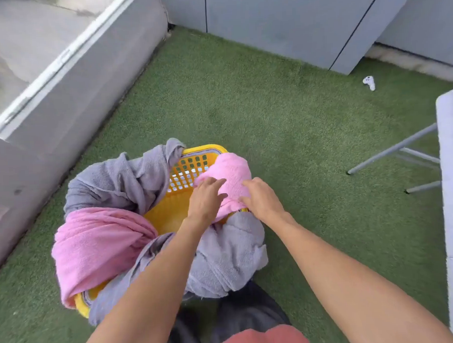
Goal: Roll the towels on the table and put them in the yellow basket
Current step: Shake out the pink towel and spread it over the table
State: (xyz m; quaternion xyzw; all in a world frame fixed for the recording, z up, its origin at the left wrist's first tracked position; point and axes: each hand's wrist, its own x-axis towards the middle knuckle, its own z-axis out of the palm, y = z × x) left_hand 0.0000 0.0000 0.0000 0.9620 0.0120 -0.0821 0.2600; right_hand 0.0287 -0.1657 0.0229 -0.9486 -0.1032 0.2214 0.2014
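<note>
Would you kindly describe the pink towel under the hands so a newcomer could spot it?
Find the yellow basket on the green turf. The pink towel hangs over its far right rim, under both hands; the other pink towel drapes the near left side, untouched.

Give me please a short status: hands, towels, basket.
Both hands, left and right, on pink towel at basket rim. Other towels draped over rim, unrolled. Nothing in the way.

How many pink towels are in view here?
2. One pink towel hangs over the basket's left rim; the other pink towel lies on the right rim under both hands. More may be hidden inside.
</note>
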